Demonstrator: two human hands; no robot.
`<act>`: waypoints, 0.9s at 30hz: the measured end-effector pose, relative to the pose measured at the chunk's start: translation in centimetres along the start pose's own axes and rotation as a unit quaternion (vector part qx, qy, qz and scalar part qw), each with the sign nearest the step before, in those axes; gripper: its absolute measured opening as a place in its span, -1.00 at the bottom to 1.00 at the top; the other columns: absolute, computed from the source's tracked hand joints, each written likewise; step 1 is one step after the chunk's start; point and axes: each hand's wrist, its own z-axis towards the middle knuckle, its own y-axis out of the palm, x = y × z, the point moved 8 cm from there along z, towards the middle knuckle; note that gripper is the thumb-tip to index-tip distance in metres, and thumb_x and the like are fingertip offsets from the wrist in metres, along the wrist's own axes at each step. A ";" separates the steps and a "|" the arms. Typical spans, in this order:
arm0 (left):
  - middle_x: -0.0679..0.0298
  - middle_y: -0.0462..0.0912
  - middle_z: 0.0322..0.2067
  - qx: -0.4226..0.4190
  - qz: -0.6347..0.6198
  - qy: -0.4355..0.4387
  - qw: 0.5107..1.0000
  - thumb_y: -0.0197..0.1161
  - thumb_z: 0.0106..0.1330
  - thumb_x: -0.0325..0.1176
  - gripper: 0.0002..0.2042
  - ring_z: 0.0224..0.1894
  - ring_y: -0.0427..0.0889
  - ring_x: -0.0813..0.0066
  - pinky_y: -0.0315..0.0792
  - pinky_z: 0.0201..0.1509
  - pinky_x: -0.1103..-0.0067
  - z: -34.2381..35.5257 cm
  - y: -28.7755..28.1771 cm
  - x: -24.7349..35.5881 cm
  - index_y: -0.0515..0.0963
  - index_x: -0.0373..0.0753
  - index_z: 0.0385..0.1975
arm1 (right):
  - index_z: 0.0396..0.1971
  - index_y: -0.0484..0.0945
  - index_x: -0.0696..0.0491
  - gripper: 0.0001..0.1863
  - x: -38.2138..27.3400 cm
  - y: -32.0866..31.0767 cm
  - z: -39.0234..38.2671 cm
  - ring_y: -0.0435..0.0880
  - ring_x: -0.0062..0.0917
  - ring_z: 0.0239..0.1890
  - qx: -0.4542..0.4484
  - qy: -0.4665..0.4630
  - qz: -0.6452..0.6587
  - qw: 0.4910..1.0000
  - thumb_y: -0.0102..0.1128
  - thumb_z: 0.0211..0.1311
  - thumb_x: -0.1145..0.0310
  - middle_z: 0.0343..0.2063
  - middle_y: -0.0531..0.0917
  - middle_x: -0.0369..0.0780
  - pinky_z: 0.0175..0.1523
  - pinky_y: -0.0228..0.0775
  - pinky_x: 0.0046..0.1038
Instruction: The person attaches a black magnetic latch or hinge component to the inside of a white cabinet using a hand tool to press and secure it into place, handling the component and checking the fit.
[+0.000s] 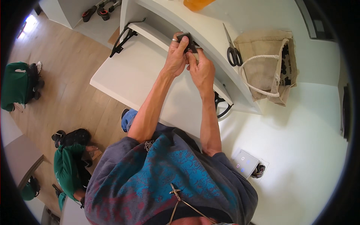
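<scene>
Both of my hands meet above a white hinged panel (pixel 127 71) that stands out from a white cabinet. My left hand (pixel 175 56), with a ring on one finger, is closed on a small dark flat rectangular piece (pixel 186 40), its thumb lying across the top. My right hand (pixel 202 71) is closed at the lower end of the same piece. Between its thumb and fingers a small pale bit (pixel 195 56) shows, too covered to name. A black hinge arm (pixel 122 39) joins the panel to the cabinet at the left, and another black hinge arm (pixel 224 105) at the right.
Black-handled scissors (pixel 233 52) and a beige canvas bag (pixel 258 48) with rope handles lie on the white ledge, near an orange object (pixel 197 3). A switch plate (pixel 245 163) sits off its wall box with wires (pixel 259 171). Two people in green (pixel 17 86) (pixel 69 167) are at left.
</scene>
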 end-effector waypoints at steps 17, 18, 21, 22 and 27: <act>0.39 0.47 -0.50 0.009 0.055 0.022 0.998 0.13 0.48 -0.11 -0.77 -0.58 0.44 0.72 0.30 -0.79 0.67 0.5 0.2 0.8 0.30 -0.02 -0.07 | -0.13 0.57 0.07 -0.73 -0.6 0.2 0.2 0.64 -0.06 -0.48 0.009 0.020 0.070 0.997 0.10 0.39 0.18 -0.58 0.65 -0.05 -0.35 0.42 -0.16; 0.39 0.47 -0.50 0.015 0.055 0.023 0.998 0.13 0.48 -0.10 -0.77 -0.58 0.44 0.72 0.30 -0.79 0.67 0.6 0.2 0.8 0.31 -0.02 -0.07 | -0.14 0.57 0.07 -0.73 -0.5 0.3 0.2 0.64 -0.06 -0.48 0.007 0.019 0.069 0.997 0.10 0.39 0.19 -0.58 0.65 -0.05 -0.34 0.42 -0.16; 0.40 0.46 -0.51 0.017 0.064 0.038 0.997 0.14 0.47 -0.09 -0.76 -0.60 0.44 0.72 0.29 -0.79 0.68 0.9 0.2 1.2 0.30 -0.03 -0.08 | -0.17 0.57 0.08 -0.75 -0.6 0.3 0.5 0.63 -0.05 -0.49 0.007 0.007 0.071 0.997 0.10 0.39 0.20 -0.58 0.65 -0.05 -0.35 0.41 -0.16; 0.40 0.46 -0.51 0.017 0.070 0.045 0.996 0.13 0.47 -0.08 -0.75 -0.61 0.44 0.72 0.28 -0.80 0.68 0.8 0.3 1.5 0.30 -0.03 -0.08 | -0.18 0.56 0.08 -0.75 -1.1 0.3 0.7 0.62 -0.05 -0.49 0.010 -0.003 0.077 0.997 0.10 0.39 0.20 -0.58 0.65 -0.05 -0.35 0.41 -0.15; 0.37 0.47 -0.54 0.011 0.079 0.054 0.995 0.10 0.49 -0.13 -0.77 -0.67 0.45 0.67 0.27 -0.82 0.65 1.0 0.5 3.2 0.28 -0.07 -0.06 | -0.21 0.55 0.11 -0.74 -2.3 0.8 1.5 0.60 -0.05 -0.54 0.025 -0.046 0.071 0.996 0.10 0.39 0.21 -0.57 0.65 -0.06 -0.39 0.41 -0.18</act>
